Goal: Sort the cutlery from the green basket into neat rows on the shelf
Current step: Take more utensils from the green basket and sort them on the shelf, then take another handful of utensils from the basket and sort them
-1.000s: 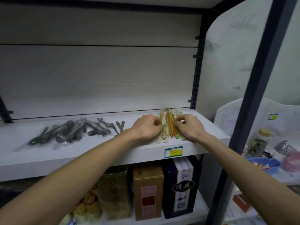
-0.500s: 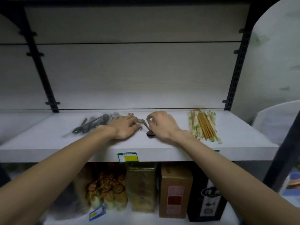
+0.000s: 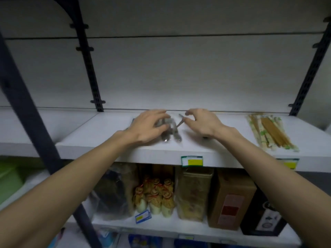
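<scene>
A small blurred pile of plastic-wrapped metal spoons (image 3: 171,132) lies mid-shelf on the white shelf (image 3: 100,138). My left hand (image 3: 148,126) lies over the pile's left side, thumb and fingers curled round the wrapped spoons. My right hand (image 3: 202,122) is just right of the pile, thumb and forefinger pinching the thin handle of one spoon (image 3: 180,122). A dark bit shows under my right wrist. A neat row of paper-wrapped and bare wooden chopsticks (image 3: 268,133) lies at the shelf's right end. The green basket (image 3: 9,178) shows at the far left, lower down.
Dark metal uprights (image 3: 89,68) stand at the back and a thick one crosses the left foreground. Below the shelf stand boxes (image 3: 231,199), a gold bag and small wrapped bottles (image 3: 155,194). Price tags (image 3: 191,161) hang on the shelf's front edge.
Both hands left the chopsticks and moved left to the spoons. The view swung left with them, and the spoons are now gathered closer between my hands.
</scene>
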The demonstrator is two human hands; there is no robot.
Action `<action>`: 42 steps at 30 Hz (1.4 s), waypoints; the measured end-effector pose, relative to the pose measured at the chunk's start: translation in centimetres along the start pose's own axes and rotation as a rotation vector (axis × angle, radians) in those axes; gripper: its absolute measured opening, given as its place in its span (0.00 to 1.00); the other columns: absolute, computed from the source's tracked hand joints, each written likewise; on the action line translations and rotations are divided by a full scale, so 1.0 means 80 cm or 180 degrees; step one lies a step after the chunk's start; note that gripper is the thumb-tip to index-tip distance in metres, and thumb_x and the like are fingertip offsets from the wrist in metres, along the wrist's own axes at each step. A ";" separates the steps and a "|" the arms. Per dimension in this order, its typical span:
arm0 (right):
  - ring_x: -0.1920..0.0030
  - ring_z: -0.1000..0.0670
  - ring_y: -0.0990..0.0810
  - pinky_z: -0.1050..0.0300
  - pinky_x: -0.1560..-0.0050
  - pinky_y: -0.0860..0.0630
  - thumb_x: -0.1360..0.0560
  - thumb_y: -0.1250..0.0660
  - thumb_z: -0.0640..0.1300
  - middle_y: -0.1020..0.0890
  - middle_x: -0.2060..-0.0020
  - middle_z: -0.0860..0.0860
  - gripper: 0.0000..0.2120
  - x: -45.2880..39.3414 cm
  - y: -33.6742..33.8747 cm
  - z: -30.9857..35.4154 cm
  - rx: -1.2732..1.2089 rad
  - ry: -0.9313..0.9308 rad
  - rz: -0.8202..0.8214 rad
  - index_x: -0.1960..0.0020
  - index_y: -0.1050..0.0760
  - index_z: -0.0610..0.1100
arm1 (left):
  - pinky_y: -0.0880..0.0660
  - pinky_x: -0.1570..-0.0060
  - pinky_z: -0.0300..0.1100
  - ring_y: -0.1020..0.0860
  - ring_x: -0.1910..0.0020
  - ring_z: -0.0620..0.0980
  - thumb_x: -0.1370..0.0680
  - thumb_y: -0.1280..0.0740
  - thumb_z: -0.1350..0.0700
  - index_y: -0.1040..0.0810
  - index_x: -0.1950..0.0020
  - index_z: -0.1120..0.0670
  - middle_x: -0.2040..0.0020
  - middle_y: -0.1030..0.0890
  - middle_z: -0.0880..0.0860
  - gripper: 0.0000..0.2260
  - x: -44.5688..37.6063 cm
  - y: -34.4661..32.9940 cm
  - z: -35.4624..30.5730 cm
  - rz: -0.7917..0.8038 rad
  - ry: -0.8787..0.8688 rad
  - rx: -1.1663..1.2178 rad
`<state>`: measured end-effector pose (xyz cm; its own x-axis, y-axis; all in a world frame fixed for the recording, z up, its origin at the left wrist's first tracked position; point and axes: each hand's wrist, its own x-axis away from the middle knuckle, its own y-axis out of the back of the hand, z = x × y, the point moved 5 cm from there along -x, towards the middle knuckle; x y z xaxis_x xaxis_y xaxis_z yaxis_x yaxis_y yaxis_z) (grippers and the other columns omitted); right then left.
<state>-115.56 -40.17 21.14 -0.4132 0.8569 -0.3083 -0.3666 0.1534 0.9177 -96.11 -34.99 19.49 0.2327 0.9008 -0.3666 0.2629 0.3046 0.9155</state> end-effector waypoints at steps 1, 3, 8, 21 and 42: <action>0.35 0.41 0.23 0.45 0.36 0.26 0.19 0.40 0.55 0.19 0.36 0.45 0.20 0.006 0.001 0.016 -0.0229 0.0102 -0.0288 0.33 0.23 0.45 | 0.38 0.26 0.52 0.34 0.25 0.50 0.19 0.43 0.40 0.26 0.27 0.46 0.23 0.30 0.49 0.23 0.013 0.005 0.006 -0.0179 0.0006 -0.0059; 0.34 0.42 0.24 0.46 0.35 0.27 0.19 0.40 0.53 0.19 0.36 0.45 0.20 0.017 -0.006 0.049 -0.0594 0.0262 -0.0731 0.33 0.23 0.43 | 0.37 0.26 0.53 0.32 0.26 0.51 0.18 0.43 0.42 0.25 0.29 0.49 0.25 0.28 0.51 0.21 0.041 0.014 0.019 -0.0535 0.0048 -0.0188; 0.33 0.43 0.27 0.46 0.32 0.31 0.21 0.38 0.51 0.21 0.36 0.46 0.20 0.040 -0.048 0.154 -0.0918 0.0815 -0.1096 0.32 0.25 0.43 | 0.36 0.30 0.49 0.29 0.30 0.52 0.17 0.39 0.49 0.24 0.33 0.53 0.29 0.26 0.52 0.15 0.131 0.048 0.045 -0.1510 0.0391 -0.0614; 0.33 0.48 0.28 0.49 0.35 0.28 0.23 0.35 0.46 0.26 0.33 0.49 0.21 0.147 -0.281 0.478 -0.1685 0.1995 -0.0393 0.30 0.28 0.45 | 0.32 0.45 0.51 0.24 0.42 0.57 0.20 0.46 0.41 0.27 0.32 0.54 0.37 0.24 0.54 0.23 0.511 0.046 0.286 -0.0433 0.2257 -0.1573; 0.36 0.41 0.27 0.49 0.37 0.30 0.21 0.38 0.50 0.24 0.35 0.42 0.23 -0.021 -0.613 0.959 -0.0661 0.1548 0.1137 0.29 0.30 0.43 | 0.28 0.45 0.52 0.24 0.42 0.59 0.21 0.36 0.52 0.28 0.33 0.56 0.38 0.25 0.57 0.18 0.704 0.126 0.760 -0.0147 0.2765 -0.0902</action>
<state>-32.97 -11.41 -4.07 -0.8531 0.5087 -0.1158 -0.2701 -0.2408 0.9322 -23.39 0.01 -2.01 -0.5889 0.7668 -0.2551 -0.0120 0.3074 0.9515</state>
